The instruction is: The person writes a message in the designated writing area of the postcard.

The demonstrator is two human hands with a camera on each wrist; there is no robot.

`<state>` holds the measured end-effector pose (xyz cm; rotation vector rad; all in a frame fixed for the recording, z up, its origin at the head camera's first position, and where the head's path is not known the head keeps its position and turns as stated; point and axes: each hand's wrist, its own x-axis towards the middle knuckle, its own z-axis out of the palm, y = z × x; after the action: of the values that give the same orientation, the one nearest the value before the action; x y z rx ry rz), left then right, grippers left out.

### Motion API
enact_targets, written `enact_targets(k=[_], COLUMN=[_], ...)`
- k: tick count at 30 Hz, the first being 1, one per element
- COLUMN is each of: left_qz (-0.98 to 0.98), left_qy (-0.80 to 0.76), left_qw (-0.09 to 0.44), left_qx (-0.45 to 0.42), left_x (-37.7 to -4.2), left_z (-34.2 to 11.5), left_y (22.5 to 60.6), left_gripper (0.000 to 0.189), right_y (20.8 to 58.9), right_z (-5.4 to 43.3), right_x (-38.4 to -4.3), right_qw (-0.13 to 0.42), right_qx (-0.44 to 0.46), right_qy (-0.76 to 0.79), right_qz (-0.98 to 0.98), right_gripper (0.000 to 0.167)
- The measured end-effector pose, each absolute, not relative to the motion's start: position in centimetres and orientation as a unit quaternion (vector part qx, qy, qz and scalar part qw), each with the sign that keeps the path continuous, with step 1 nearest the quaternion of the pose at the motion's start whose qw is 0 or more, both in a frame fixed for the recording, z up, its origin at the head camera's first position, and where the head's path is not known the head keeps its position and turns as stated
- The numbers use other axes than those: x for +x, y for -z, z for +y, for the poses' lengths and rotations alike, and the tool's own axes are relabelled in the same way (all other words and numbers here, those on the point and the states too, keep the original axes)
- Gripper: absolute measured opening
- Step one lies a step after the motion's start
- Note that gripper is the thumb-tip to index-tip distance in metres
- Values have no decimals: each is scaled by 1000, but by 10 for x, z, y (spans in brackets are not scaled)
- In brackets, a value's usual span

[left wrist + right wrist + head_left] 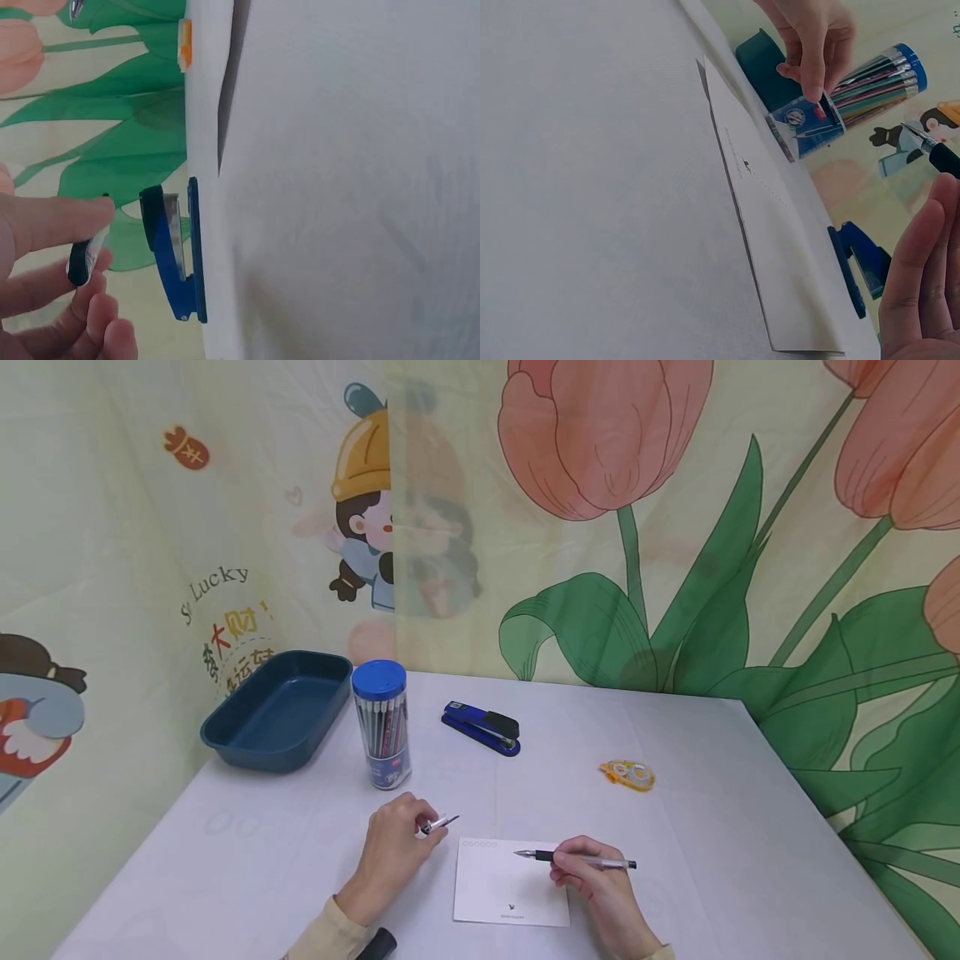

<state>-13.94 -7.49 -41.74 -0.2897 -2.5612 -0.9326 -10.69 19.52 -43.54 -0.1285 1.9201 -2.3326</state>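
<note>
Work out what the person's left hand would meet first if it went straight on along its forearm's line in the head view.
Probably the blue stapler, which lies ahead of the left hand on the table. Height is hard to judge, so the hand might pass above it.

Pencil tub [384, 731] beside blue basin [258, 757]
</note>
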Motion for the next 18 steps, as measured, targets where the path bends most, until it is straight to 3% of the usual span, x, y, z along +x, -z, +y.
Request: enact_targets(k=[18], left_qz=[-938], left_qy=[308], left_qw=[156], left_qx=[-28], left_x=[-144], left_z=[-81], left_y=[425], left_gripper=[16], right_y=[437], right_z=[192], right_x=[-105], right_qw=[71], right_qx=[-13], right_qy=[764], right_qz=[641], right_gripper=[17])
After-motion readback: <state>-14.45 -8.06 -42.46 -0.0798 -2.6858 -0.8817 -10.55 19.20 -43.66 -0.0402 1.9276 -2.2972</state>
